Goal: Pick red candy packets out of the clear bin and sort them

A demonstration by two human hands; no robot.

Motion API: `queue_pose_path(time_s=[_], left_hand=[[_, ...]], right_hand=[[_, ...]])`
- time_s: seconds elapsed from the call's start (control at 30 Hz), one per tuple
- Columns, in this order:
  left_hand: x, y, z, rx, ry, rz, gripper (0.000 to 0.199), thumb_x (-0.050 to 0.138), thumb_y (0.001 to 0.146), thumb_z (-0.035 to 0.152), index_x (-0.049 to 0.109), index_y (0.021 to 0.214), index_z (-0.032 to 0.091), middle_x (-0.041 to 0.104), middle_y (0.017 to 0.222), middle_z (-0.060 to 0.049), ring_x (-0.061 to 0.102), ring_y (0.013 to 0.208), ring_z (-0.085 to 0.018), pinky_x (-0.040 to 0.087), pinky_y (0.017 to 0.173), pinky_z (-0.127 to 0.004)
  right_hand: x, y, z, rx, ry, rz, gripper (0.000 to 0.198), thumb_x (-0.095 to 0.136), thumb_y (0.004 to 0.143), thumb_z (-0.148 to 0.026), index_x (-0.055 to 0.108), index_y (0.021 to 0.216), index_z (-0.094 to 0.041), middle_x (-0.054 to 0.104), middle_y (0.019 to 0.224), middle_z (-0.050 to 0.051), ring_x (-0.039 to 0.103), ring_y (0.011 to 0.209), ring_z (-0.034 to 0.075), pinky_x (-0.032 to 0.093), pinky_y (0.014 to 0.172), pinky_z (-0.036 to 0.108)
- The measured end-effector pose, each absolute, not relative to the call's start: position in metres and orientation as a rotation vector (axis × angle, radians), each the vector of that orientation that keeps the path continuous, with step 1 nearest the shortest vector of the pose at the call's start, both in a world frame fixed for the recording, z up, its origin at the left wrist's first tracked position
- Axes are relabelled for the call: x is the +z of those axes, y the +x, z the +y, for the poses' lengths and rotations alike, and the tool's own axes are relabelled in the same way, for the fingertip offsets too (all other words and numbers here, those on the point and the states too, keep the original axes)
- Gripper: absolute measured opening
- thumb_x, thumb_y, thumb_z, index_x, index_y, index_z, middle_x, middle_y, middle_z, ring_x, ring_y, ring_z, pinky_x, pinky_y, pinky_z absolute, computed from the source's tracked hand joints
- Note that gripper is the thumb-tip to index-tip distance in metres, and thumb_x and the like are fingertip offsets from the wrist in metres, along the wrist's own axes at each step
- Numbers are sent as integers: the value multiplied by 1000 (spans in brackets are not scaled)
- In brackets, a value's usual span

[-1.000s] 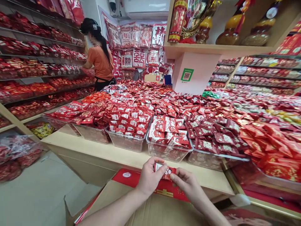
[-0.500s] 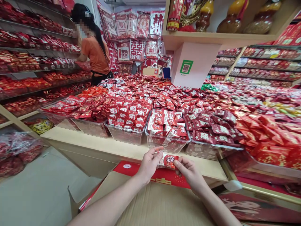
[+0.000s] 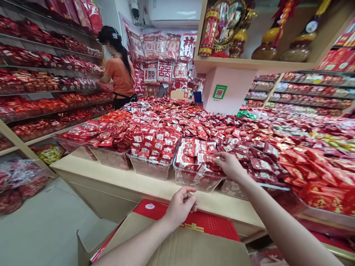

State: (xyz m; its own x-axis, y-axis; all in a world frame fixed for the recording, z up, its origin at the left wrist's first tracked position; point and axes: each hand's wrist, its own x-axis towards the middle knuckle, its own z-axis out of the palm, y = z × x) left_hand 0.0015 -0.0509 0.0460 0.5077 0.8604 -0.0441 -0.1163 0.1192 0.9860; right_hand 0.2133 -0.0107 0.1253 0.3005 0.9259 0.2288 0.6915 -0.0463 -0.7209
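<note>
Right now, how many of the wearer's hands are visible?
2. Left hand: loosely curled, above the cardboard carton. Right hand: at a red-and-white packet in a clear plastic bin. Some fingers are hidden.

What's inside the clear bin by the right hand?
Red-and-white packets with cartoon figures, heaped above the front rim of the clear bin. The right hand covers some at the right; packets deep in the pile are hidden.

Bright, even indoor light, soft sheen on orange-red packets (image 3: pixel 313 162), wide-angle stretching near edges.
</note>
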Motion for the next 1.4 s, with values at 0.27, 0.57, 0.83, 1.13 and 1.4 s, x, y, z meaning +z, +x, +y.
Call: queue_pose_path(time_s=[0.27, 0.57, 0.83, 1.13, 1.4], left_hand=[[38, 3, -51, 731, 1368, 783, 24, 46, 73, 26, 47, 93, 13, 51, 62, 2, 50, 50, -9, 40, 52, -23], [34, 2, -52, 689, 1455, 793, 21, 44, 75, 25, 49, 92, 14, 52, 63, 2, 50, 51, -9, 40, 54, -23], [31, 2, -53, 670, 1459, 790, 20, 44, 75, 25, 49, 91, 14, 50, 62, 2, 50, 52, -9, 40, 54, -23], [31, 3, -53, 630, 1503, 802, 20, 43, 75, 26, 50, 89, 14, 52, 64, 0, 51, 54, -10, 39, 55, -23], [19, -2, -53, 406, 1727, 807, 20, 48, 69, 23, 58, 84, 14, 53, 63, 1, 43, 54, -8, 32, 50, -19]], right_hand=[[131, 200, -10, 132, -1939, -1575, 26, 48, 75, -28, 51, 98, -18, 61, 62, 1, 57, 61, 17, 39, 59, 26], [128, 199, -9, -106, -1960, -1714, 22, 43, 80, -32, 61, 82, -20, 60, 82, 7, 57, 75, 20, 40, 67, 29], [127, 194, -2, -32, -1611, -2038, 26, 48, 80, -29, 62, 99, -18, 60, 100, 10, 55, 92, 20, 43, 82, 31], [129, 198, 0, -16, -1510, -2116, 21, 49, 78, -21, 66, 91, -17, 61, 97, 9, 57, 87, 18, 44, 81, 28], [121, 204, -1, -80, -1512, -2051, 27, 48, 78, -23, 61, 102, -19, 56, 106, 11, 56, 94, 21, 45, 83, 33]])
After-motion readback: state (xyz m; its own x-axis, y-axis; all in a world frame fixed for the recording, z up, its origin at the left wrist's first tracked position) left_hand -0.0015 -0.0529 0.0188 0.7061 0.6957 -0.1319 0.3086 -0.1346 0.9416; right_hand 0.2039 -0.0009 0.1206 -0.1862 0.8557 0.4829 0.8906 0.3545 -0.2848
